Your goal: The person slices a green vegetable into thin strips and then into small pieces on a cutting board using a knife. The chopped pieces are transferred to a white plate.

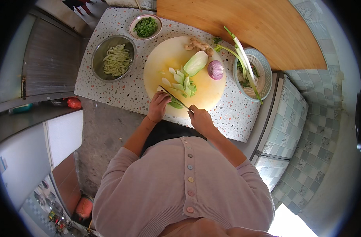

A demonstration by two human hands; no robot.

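Note:
My right hand [200, 118] is closed round the handle of a kitchen knife [175, 97], whose blade reaches up and left across the near part of a round cutting board [156, 65]. At the blade's far end, my left hand [158, 106] has its fingertips by the knife and some green slices [175, 103]; whether it grips anything is hidden. Beyond the blade lies a pile of pale green vegetable slices [178, 78]. A cut piece of pale green vegetable [196, 63], a halved purple onion [215, 70] and ginger root [199, 46] rest on the board's far right part.
On the speckled tabletop [88, 80], a steel bowl [94, 66] of shredded vegetable and a small bowl [132, 33] of chopped greens stand left. At right, a blue-rimmed basket [268, 75] holds leafy stems, with spring onions [245, 60] across it. A wooden panel [257, 26] stands behind.

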